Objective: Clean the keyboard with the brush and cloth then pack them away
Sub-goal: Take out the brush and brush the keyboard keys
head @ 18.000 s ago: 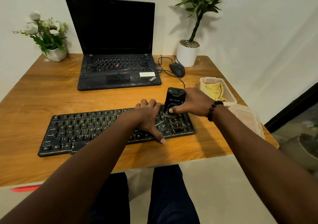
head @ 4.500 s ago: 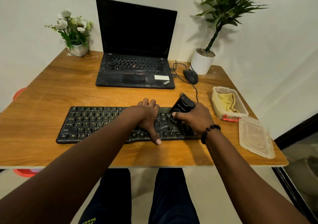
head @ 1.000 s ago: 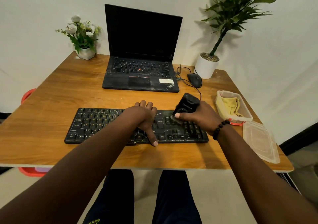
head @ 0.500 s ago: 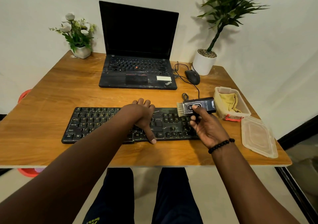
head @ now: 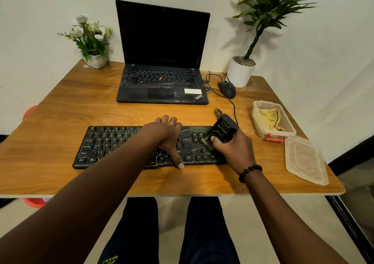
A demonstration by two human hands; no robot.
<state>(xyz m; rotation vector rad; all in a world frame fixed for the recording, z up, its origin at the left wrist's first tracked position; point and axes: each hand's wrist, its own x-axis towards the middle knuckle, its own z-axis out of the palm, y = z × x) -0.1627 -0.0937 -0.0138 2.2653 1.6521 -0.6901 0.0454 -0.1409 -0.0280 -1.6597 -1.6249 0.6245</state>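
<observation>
**Brush on the keyboard's right end**

You sit at a wooden table [head: 60, 178] set against a pale wall, with the black keyboard [head: 113, 146] lying across the table's near half; take that keyboard as your landmark. Your left hand [head: 166, 136] lies flat on its middle, fingers loosely spread over the far rows and thumb hooked over the near edge, gripping nothing. At the keyboard's right end your right hand [head: 234, 152] is clamped around the black brush [head: 223, 130], which tilts so its bristles touch the keys there. A bead bracelet [head: 250, 172] circles that wrist. To the right of the keyboard, near the table's edge, a clear lid [head: 303, 160] lies flat. Just beyond it stands an open plastic container [head: 261, 109] holding the yellow cloth [head: 269, 118]. Behind the keyboard sit a mouse [head: 226, 89] with its cable and an open laptop [head: 162, 61], screen dark. A flower pot [head: 95, 61] stands far left, a potted plant [head: 240, 73] far right.
</observation>
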